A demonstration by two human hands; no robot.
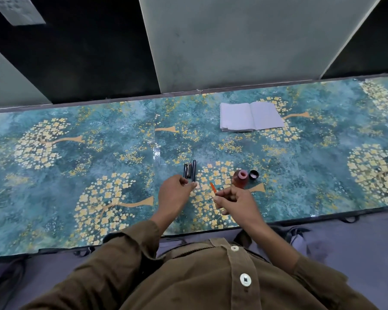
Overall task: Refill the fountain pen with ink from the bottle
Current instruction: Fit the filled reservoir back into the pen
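Head view, as I read it: my right hand (235, 201) pinches a thin orange dropper (212, 188) between curled fingers, just left of the open, reddish ink bottle (241, 179). My left hand (174, 193), fingers curled, touches the near end of the dark slim pen barrel (193, 170) lying on the counter (76, 175), farther left of the bottle.

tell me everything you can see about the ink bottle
The ink bottle is small, with a clear body that looks reddish-orange from the ink inside and a pale pink open mouth. It stands upright and uncapped on the floral table cover; its black cap lies just to its right, inside facing up. Neither hand touches it; the right hand is nearest, pinching a thin orange dropper.
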